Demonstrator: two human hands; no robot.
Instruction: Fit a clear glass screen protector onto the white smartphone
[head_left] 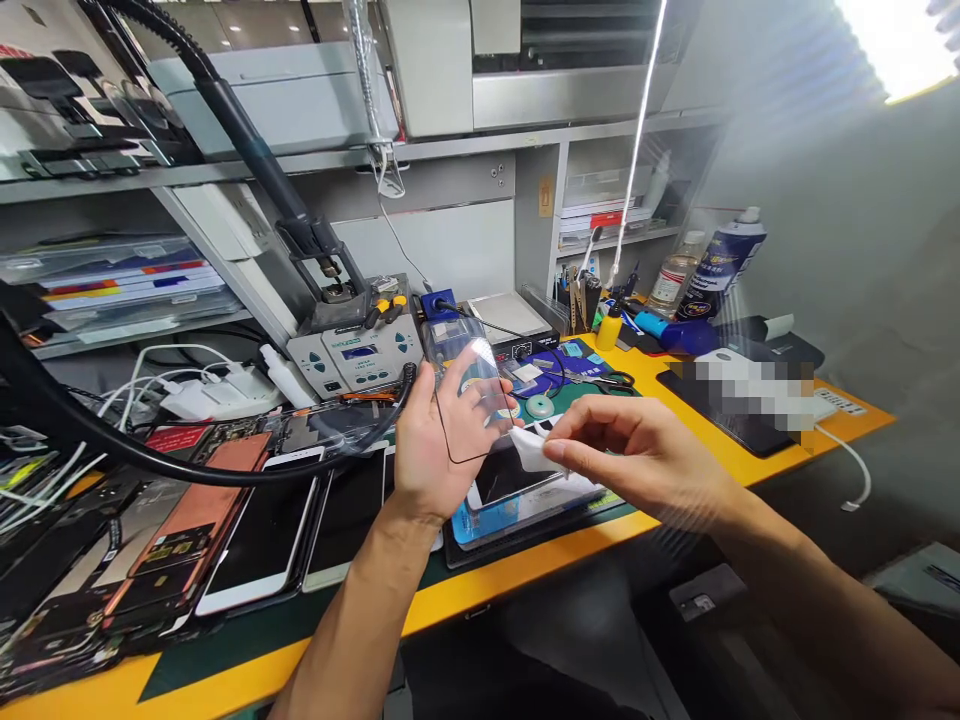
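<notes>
My left hand (435, 440) holds a clear glass screen panel (474, 400) with a thin black border, upright by its edges, above the bench. My right hand (630, 450) pinches a small white wipe (536, 452) just right of the panel's lower edge. Below both hands a phone (510, 478) lies face up on a blue pad (487, 525) near the front of the yellow-edged bench.
Several phones and opened phone bodies (225, 520) lie at the left. A hot-air rework station (352, 350) with a black hose (247, 140) stands behind. Bottles (720, 265), tools and a black mat (742, 425) sit at the right. Shelves rise behind the bench.
</notes>
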